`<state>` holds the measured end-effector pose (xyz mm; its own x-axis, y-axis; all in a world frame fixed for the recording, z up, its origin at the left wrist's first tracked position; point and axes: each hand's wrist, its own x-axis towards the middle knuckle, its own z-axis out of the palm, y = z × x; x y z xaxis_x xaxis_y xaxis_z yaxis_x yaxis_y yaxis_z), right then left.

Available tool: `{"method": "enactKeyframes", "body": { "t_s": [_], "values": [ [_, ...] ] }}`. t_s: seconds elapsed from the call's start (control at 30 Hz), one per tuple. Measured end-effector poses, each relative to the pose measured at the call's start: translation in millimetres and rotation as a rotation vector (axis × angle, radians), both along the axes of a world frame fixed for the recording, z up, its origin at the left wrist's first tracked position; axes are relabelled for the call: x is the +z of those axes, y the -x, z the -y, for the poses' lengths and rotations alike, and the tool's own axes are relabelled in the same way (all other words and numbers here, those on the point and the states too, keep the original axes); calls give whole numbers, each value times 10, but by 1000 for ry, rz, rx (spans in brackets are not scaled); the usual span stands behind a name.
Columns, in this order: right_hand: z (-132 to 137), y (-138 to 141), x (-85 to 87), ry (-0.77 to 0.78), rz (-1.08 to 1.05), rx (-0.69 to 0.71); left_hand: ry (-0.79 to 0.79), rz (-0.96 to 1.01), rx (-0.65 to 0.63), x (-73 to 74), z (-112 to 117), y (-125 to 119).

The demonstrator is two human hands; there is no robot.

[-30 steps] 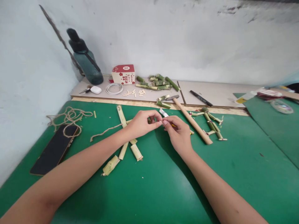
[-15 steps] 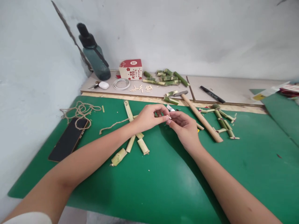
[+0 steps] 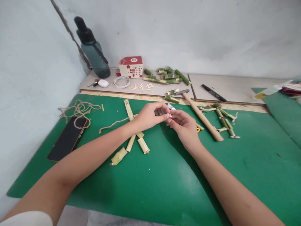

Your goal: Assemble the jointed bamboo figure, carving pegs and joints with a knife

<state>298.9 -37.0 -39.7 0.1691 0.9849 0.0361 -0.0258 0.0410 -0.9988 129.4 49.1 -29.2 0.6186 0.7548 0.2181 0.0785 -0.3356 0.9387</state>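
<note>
Above the green mat, my left hand (image 3: pixel 150 117) and my right hand (image 3: pixel 187 128) meet with their fingertips pinched together. Between them is a small pale wooden piece (image 3: pixel 169 115), mostly covered by the fingers. Under my left forearm lies a jointed figure of bamboo pieces (image 3: pixel 129 110), with two short bamboo tubes (image 3: pixel 143 145) at its lower ends. A length of twine (image 3: pixel 114 125) reaches out from the figure to the left. Partly hidden behind my right hand is a white tube-like item (image 3: pixel 171 107).
A hammer (image 3: pixel 203 117) and a second bamboo figure (image 3: pixel 224 121) lie right of my hands. Loose twine (image 3: pixel 80 110) overlaps a phone (image 3: pixel 67 139) at left. The back ledge holds a bottle (image 3: pixel 94 53), a box (image 3: pixel 131 67), small pegs (image 3: pixel 141 86), cut bamboo (image 3: pixel 172 77) and a marker (image 3: pixel 213 93).
Both hands stay together in nearly the same place, and the fingertips have shifted slightly around the small piece. The whole view has moved a little; nothing on the mat has visibly changed.
</note>
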Motion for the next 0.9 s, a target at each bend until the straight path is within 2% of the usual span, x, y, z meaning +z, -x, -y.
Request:
{"method": "enactKeyframes", "body": {
  "t_s": [0.47,0.7,0.9],
  "values": [
    [7,-3,1,-18,2,8,11,-15,-5,8,11,-1],
    [37,56,-19,-60,191,-25,16,-27,-3,-1,16,-6],
    [40,65,-45,-79,200,-46,-12,-49,-1,15,19,3]
  ]
}}
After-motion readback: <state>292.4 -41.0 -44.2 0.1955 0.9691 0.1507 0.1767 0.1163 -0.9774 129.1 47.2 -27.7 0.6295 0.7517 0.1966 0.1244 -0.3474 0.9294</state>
